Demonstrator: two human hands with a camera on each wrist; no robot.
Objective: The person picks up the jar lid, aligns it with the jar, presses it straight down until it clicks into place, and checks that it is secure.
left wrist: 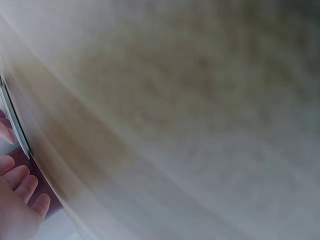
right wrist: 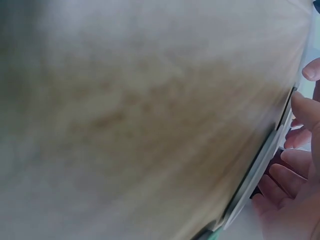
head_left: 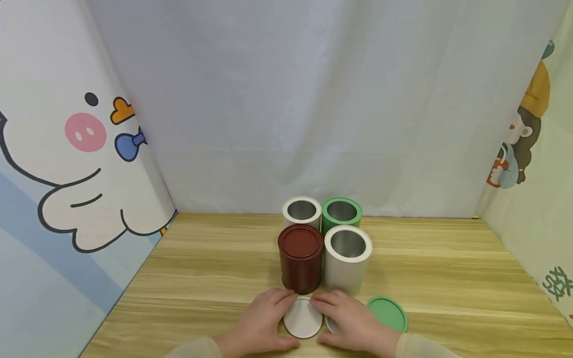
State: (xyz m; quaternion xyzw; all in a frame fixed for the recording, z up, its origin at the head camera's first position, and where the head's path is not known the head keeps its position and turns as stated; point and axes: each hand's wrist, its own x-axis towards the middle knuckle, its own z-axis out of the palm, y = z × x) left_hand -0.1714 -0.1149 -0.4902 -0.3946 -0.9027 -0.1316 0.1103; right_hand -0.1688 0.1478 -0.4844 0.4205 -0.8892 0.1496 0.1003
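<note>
My left hand [head_left: 261,323] lies at the left side of a round white lid [head_left: 303,320] on the table, fingertips at its far edge and thumb by its near edge. On the other side is my right hand [head_left: 351,320], its fingertips overlapping the lid's right edge. Both hands have loosely bent fingers. A second pale lid [head_left: 331,326] is mostly hidden beneath the right hand. Just right of that hand lies a green lid [head_left: 388,313]. The left wrist view shows the left fingers [left wrist: 26,187] slightly spread; the right wrist view shows the right fingers [right wrist: 287,180] beside a lid seen edge-on.
Beyond the hands stand a dark red can [head_left: 302,268] with its lid on and an uncovered white can [head_left: 346,273]. Behind them are another uncovered white can [head_left: 288,219] and an uncovered green can [head_left: 329,226]. A pale curtain [head_left: 313,99] backs the wooden table [head_left: 215,263].
</note>
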